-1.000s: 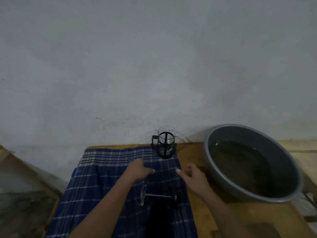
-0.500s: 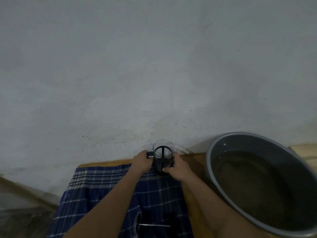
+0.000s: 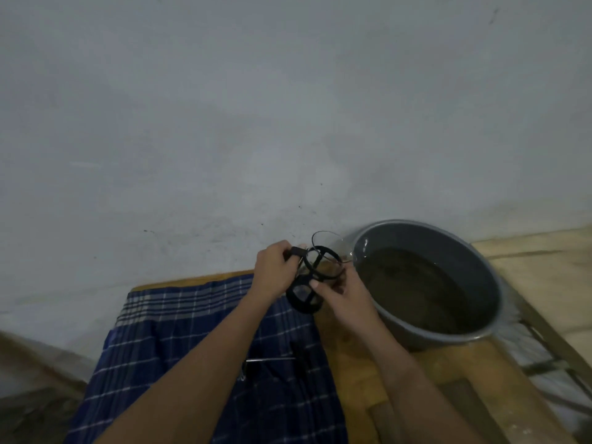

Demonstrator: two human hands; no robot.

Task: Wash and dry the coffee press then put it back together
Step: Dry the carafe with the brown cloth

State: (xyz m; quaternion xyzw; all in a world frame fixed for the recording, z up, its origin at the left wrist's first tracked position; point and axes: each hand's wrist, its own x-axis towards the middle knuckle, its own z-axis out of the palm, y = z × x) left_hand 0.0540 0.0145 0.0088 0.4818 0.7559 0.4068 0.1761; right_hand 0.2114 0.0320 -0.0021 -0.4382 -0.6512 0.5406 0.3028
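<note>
Gripping the black handle of the press (image 3: 312,277), the left hand (image 3: 275,272) has its fingers curled round it, forearm reaching up from the lower left across the cloth (image 3: 198,341). The right hand (image 3: 344,293) comes in from the lower right and holds the press from the other side, thumb on the black frame and fingers wrapped behind the glass; exactly how those far fingers lie is hidden. Between the two hands the press is lifted off the table (image 3: 358,373) and tilted, its open mouth leaning toward the basin (image 3: 480,328), above the cloth's far right corner. The glass lip sits just beside the basin's near left rim.

The basin is grey, holds dark water, and stands at the table's right side, near the far edge. The blue checked cloth covers the table's left part. On it, near the middle and partly under the left forearm, lies the plunger (image 3: 275,362) on its side, thin rod running left to right, well apart from the press. Behind everything rises a plain grey wall (image 3: 288,123)
</note>
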